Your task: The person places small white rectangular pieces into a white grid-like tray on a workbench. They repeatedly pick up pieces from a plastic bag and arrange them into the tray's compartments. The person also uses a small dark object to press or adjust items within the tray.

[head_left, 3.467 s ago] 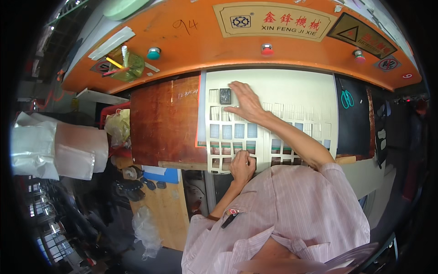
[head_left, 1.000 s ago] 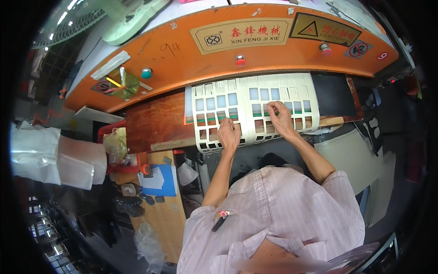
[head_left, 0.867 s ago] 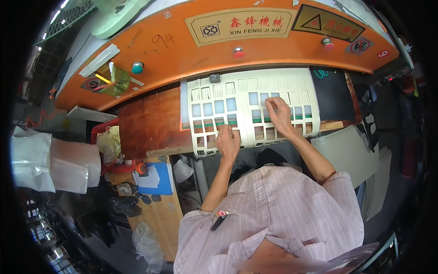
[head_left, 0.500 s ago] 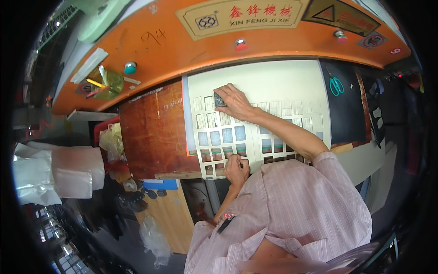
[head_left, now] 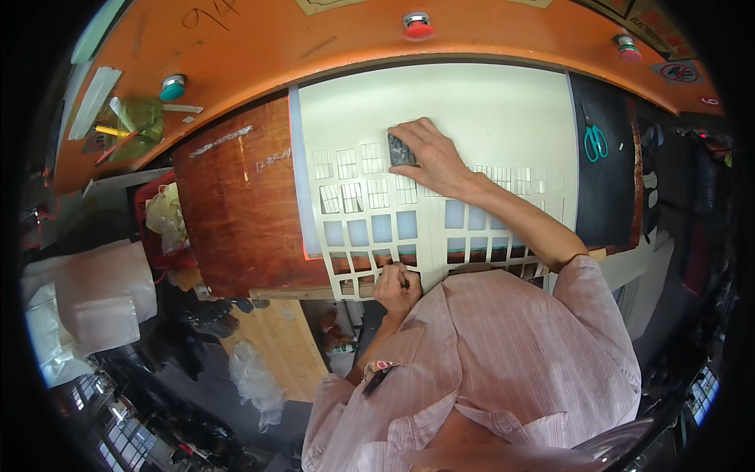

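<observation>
Dark block [head_left: 401, 151] shifted right along the sheet [head_left: 456, 106].

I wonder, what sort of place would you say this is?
Probably a factory workshop, judging by the orange panel with push-buttons, the pale sheet with rows of cut-outs, and the scissors beside it.

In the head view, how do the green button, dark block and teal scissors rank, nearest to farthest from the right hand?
1. Dark block: gripped by the right hand, on its left side.
2. Teal scissors: to the right, on the black surface.
3. Green button: far left, on the orange panel.
</observation>
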`<state>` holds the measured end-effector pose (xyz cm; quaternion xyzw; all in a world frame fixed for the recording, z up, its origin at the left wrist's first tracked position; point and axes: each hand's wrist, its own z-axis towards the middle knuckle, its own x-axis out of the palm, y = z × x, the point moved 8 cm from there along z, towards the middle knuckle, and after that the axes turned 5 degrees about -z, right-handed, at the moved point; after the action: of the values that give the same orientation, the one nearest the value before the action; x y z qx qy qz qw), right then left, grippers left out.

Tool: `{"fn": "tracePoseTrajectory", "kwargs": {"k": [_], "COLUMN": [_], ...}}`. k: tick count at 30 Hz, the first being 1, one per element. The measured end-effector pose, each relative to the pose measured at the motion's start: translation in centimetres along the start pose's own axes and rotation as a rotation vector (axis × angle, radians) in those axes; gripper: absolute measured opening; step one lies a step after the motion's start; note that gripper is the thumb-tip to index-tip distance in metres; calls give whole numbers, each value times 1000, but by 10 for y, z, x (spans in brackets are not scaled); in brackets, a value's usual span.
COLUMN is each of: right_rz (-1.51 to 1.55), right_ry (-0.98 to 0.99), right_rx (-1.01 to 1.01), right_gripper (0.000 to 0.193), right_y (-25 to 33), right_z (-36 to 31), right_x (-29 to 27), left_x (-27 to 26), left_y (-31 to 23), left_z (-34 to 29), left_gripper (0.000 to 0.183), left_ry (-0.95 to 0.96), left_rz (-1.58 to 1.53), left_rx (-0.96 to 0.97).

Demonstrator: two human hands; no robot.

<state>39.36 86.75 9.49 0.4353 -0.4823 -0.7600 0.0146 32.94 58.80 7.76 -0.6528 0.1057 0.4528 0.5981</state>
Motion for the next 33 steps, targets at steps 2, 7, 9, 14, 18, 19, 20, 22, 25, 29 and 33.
{"fn": "tracePoseTrajectory", "kwargs": {"k": [2,7,9,14,18,19,20,22,25,29,33], "right_rz": [-69,-55,-60,-25,185,127,173,-22,-128,-139,-121], "right_ry": [-1,4,-88,-467,-892,-1047,-1154,-1279,-1175,-1059,-1105], "right_rx": [0,9,8,117,309,272,289,238,148,240,333], "right_gripper": [65,67,66,46,12,13,17,21,23,24,23], "right_y": [1,2,7,-2,-40,-38,-40,-22,6,41,49], "right_z": [-3,-1,-4,-68,-162,-186,-207,-234,-245,-306,-383], "right_x": [6,-6,-23,-96,-201,-236,-262,-308,-346,-329,-291], "left_x": [-1,-1,-3,-5,-6,-6,-6,-7,-8,-17,-25], "left_y": [-2,-3,-4,-10,-19,-24,-28,-37,-46,-48,-54], "left_z": [1,7,11,18,27,32,35,44,50,48,44], "left_gripper": [12,13,13,10,9,9,9,8,7,8,8], "left_ry": [-15,-50,-75,-110,-97,-93,-82,-93,-72,-63,-81], "left_rz": [16,-29,-67,-78,-64,-66,-61,-92,-119,-126,-199], "left_rx": [16,25,32,91,123,128,125,136,112,137,226]}}
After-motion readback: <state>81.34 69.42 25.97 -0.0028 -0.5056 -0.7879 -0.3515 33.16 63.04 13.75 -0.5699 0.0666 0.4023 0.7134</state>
